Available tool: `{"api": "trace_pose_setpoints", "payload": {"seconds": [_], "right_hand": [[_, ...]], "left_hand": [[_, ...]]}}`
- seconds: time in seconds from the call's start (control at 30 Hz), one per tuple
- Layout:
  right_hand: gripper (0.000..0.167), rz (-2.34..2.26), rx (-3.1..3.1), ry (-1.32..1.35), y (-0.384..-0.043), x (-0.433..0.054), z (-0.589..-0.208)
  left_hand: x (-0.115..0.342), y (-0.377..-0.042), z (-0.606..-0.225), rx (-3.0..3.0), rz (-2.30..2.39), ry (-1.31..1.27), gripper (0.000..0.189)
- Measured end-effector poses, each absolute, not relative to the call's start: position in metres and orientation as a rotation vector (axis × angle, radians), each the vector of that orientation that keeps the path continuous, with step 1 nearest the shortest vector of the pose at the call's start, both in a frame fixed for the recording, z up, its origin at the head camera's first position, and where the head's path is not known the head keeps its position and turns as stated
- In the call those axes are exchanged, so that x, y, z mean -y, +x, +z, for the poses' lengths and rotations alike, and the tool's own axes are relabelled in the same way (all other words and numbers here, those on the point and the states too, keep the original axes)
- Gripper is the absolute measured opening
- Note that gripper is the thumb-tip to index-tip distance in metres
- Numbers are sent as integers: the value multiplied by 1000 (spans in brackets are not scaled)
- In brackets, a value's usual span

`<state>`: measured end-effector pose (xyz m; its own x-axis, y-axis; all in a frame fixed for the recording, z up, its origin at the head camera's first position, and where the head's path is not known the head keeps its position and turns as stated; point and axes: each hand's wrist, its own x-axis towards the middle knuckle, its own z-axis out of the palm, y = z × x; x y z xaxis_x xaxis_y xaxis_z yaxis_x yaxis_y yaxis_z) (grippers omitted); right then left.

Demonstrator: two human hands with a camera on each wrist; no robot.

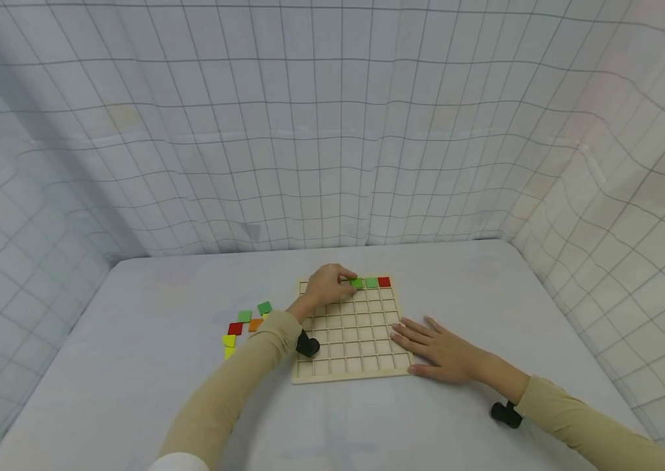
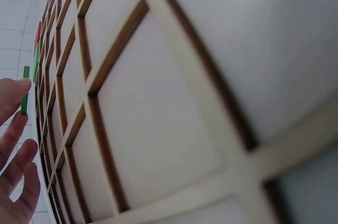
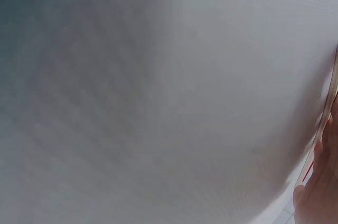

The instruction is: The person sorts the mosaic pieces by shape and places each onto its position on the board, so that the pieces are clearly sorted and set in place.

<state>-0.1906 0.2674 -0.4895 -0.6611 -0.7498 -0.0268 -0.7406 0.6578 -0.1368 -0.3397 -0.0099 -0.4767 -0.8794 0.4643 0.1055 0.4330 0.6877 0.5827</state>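
A wooden grid board [image 1: 353,377] with square cells lies on the table. At its far edge my left hand [image 1: 325,285] pinches a green square tile [image 1: 357,284] between thumb and fingers; the left wrist view shows this green tile [image 2: 25,91] edge-on, tilted up from the board. To its right, a light green tile [image 1: 371,282] and a red tile [image 1: 384,282] sit in the cells of the far row. My right hand [image 1: 441,353] rests with fingers spread on the board's right edge, near the front corner. In the right wrist view only part of the right hand [image 3: 319,192] shows.
Loose tiles lie left of the board: a green one [image 1: 264,307], a light green one [image 1: 244,316], a red one [image 1: 235,328], an orange one [image 1: 255,324] and yellow ones [image 1: 229,341], some partly behind the left sleeve [image 1: 238,386]. A white gridded curtain [image 1: 332,131] surrounds the table [image 1: 150,340].
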Motion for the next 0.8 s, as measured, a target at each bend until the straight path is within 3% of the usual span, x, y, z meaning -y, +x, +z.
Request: {"api": "trace_pose_setpoints", "payload": {"seconds": [0.8], "right_hand": [[64,-169,-2806,-1303,-191,-266,-489]], "left_hand": [[4,-341,-477,-2836,959,737,29]]}}
